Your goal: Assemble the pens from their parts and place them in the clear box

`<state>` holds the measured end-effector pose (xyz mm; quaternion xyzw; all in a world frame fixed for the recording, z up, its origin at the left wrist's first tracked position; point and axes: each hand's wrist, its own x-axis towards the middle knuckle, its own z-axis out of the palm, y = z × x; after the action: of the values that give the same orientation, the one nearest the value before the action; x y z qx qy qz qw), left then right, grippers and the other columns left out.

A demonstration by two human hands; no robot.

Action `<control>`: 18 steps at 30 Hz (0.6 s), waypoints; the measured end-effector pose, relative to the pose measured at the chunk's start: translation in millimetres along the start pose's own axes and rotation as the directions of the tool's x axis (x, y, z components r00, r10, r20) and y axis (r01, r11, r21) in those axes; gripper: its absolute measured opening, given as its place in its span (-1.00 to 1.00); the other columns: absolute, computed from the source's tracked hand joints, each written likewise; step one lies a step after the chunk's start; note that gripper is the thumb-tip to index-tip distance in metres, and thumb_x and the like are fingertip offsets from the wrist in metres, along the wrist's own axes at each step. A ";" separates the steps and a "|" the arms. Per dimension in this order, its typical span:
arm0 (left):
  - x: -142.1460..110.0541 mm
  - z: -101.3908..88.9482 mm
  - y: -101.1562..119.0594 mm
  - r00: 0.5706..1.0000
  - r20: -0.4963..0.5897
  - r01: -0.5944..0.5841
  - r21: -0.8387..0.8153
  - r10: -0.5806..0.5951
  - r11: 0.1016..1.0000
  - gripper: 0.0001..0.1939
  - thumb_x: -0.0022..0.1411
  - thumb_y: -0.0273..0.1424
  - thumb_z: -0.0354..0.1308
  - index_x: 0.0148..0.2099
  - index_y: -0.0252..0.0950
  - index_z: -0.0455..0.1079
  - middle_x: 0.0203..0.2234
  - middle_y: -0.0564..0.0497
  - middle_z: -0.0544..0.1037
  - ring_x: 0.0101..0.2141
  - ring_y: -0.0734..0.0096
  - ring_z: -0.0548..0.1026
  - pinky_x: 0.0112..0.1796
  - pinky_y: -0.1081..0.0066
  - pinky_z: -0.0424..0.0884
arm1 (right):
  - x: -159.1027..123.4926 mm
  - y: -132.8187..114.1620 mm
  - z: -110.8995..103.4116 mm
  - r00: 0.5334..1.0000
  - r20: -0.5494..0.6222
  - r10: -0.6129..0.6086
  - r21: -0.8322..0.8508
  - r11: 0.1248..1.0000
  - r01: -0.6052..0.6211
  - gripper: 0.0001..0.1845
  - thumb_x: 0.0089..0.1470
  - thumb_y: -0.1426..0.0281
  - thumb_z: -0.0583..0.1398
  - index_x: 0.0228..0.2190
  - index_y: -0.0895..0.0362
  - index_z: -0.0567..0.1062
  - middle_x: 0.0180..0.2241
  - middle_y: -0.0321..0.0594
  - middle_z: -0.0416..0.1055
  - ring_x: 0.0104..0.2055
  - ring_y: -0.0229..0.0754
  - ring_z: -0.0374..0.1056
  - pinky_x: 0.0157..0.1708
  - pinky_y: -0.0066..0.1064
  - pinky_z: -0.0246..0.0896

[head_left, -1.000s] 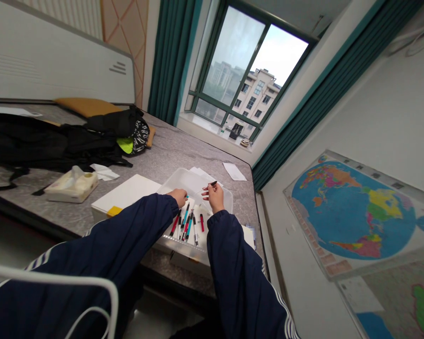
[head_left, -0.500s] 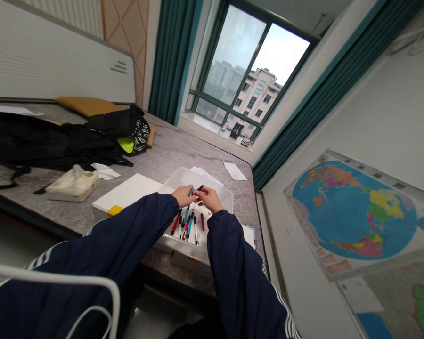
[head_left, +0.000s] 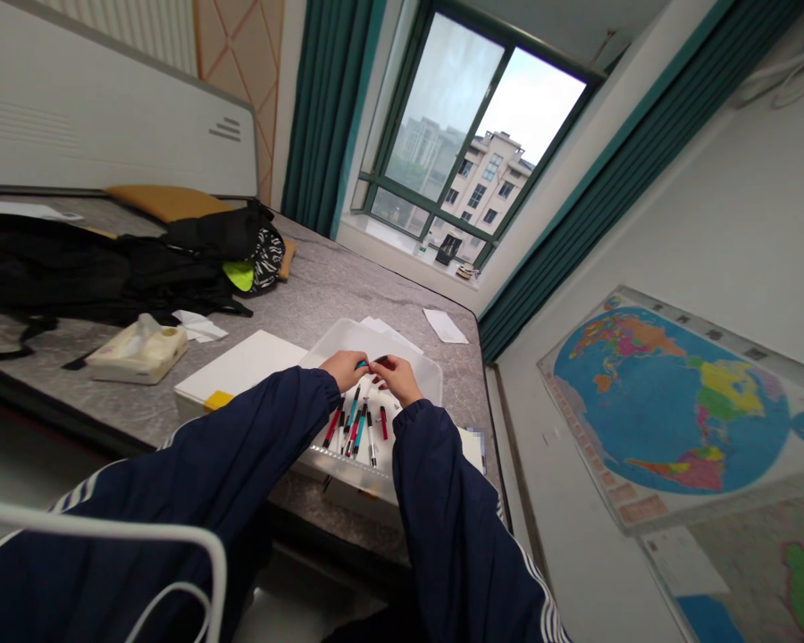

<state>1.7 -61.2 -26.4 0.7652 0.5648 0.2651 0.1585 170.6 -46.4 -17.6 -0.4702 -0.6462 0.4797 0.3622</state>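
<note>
Over a translucent plastic bin [head_left: 432,368], my two hands are close together with their fingertips almost meeting. My left hand [head_left: 341,369] pinches a small blue pen piece [head_left: 362,363], mostly covered by the fingers. In my right hand [head_left: 397,379], the fingers are closed around a dark pen piece [head_left: 381,359], of which only a little shows. Below them in the bin lie several pens in red, black, blue and white, among them a short red one [head_left: 383,422] on the right and a white-and-black one [head_left: 372,439] beside it.
A white box [head_left: 247,362] with a yellow patch stands left of the bin, and a tissue pack [head_left: 138,353] lies farther left. Behind are a black backpack [head_left: 100,272] and a white paper [head_left: 446,326]. A white tube [head_left: 107,525] crosses the lower left foreground.
My fingertips have shifted slightly, and the blue and dark pieces between them show less than before. The pens in the bin lie as they were.
</note>
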 end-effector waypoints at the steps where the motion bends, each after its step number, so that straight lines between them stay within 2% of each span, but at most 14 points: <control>1: -0.1 -0.1 0.4 1.000 0.009 0.006 0.013 -0.006 1.000 -0.74 0.27 -0.26 0.05 -0.18 -0.24 0.52 -0.25 -0.07 0.61 -0.20 0.28 0.51 -0.16 0.42 0.33 | 1.1 0.2 -0.8 0.999 -0.031 -0.022 0.004 1.000 0.022 -0.71 -0.08 0.20 0.29 -0.42 0.17 0.44 -0.43 -0.20 0.50 -0.54 -0.31 0.38 -0.63 -0.56 0.21; 6: -1.8 -0.3 2.5 0.998 0.039 0.053 0.056 -0.055 0.997 -0.75 0.28 -0.27 0.03 -0.17 -0.26 0.49 -0.28 -0.08 0.60 -0.21 0.27 0.51 -0.17 0.41 0.32 | 8.2 2.8 -5.4 0.973 -0.227 -0.050 0.065 0.996 0.066 -0.75 -0.05 0.24 0.21 -0.37 0.15 0.39 -0.40 -0.25 0.47 -0.56 -0.32 0.37 -0.66 -0.57 0.19; 9: -2.9 0.0 3.1 0.994 0.047 0.097 0.069 -0.101 0.993 -0.75 0.28 -0.29 0.02 -0.17 -0.25 0.48 -0.28 -0.09 0.59 -0.20 0.26 0.51 -0.18 0.40 0.32 | 11.7 10.8 -6.5 0.960 -0.280 0.004 0.014 1.000 0.000 -0.80 -0.05 0.33 0.18 -0.32 0.15 0.40 -0.36 -0.24 0.48 -0.58 -0.32 0.38 -0.68 -0.56 0.20; 12: -3.0 1.0 2.6 0.993 0.050 0.103 0.075 -0.107 0.992 -0.76 0.27 -0.28 0.02 -0.17 -0.24 0.48 -0.28 -0.10 0.59 -0.20 0.25 0.51 -0.18 0.40 0.32 | 12.6 21.1 -6.1 0.962 -0.245 0.118 -0.116 0.982 -0.150 -0.77 -0.10 0.44 0.21 -0.29 0.16 0.46 -0.35 -0.21 0.49 -0.60 -0.31 0.37 -0.70 -0.55 0.19; 14: -2.6 1.6 1.9 0.995 0.047 0.089 0.072 -0.093 0.993 -0.76 0.27 -0.28 0.02 -0.17 -0.24 0.48 -0.28 -0.09 0.59 -0.20 0.25 0.51 -0.17 0.40 0.32 | 11.9 25.3 -5.7 0.967 -0.203 0.155 -0.187 0.963 -0.193 -0.69 -0.17 0.50 0.25 -0.27 0.15 0.49 -0.37 -0.21 0.50 -0.61 -0.32 0.36 -0.70 -0.56 0.19; 16: -2.3 1.8 1.4 0.995 0.048 0.086 0.072 -0.089 0.994 -0.76 0.27 -0.28 0.02 -0.18 -0.23 0.48 -0.27 -0.09 0.59 -0.20 0.26 0.51 -0.17 0.40 0.32 | 10.9 25.4 -5.4 0.981 -0.165 0.104 -0.201 0.970 -0.137 -0.65 -0.20 0.52 0.27 -0.25 0.13 0.52 -0.34 -0.22 0.51 -0.58 -0.35 0.34 -0.67 -0.57 0.19; 18: -2.1 1.5 1.4 0.995 0.050 0.086 0.075 -0.090 0.993 -0.75 0.27 -0.28 0.03 -0.18 -0.24 0.49 -0.26 -0.09 0.59 -0.19 0.25 0.51 -0.17 0.40 0.32 | 9.6 21.8 -4.9 0.994 -0.105 0.023 -0.166 0.985 -0.040 -0.70 -0.15 0.49 0.25 -0.26 0.13 0.54 -0.30 -0.22 0.52 -0.55 -0.37 0.32 -0.64 -0.59 0.19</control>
<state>3.2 -63.6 -27.2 0.7518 0.6027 0.2166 0.1568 178.0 -33.7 -37.1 -0.5335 -0.6571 0.4044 0.3465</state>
